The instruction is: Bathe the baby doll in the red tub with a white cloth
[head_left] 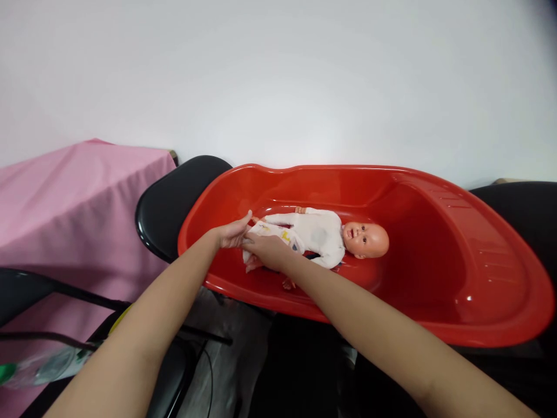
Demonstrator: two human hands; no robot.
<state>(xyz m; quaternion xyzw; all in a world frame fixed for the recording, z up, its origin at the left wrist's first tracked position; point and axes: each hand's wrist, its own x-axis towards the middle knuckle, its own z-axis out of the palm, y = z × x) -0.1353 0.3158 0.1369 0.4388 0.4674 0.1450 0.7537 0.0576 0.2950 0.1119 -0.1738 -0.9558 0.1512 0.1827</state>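
Doll (319, 232) lies on its back in the bottom of the red tub (478, 278), head pointing away from both hands, so the legs are the end within easy reach. The left hand (232, 232) and the right hand (267, 248) meet at those legs and close on the loose end of the white suit (311, 229); whether they pinch cloth alone or a leg inside it I cannot tell. The tub rests across two black chair seats, one (174, 200) beyond the left hand, one (522, 203) far past the doll's head, which keeps it raised and steady. Count: one doll, one tub, two seats, one pink cloth (73, 197), one bottle (39, 367) near the left elbow.
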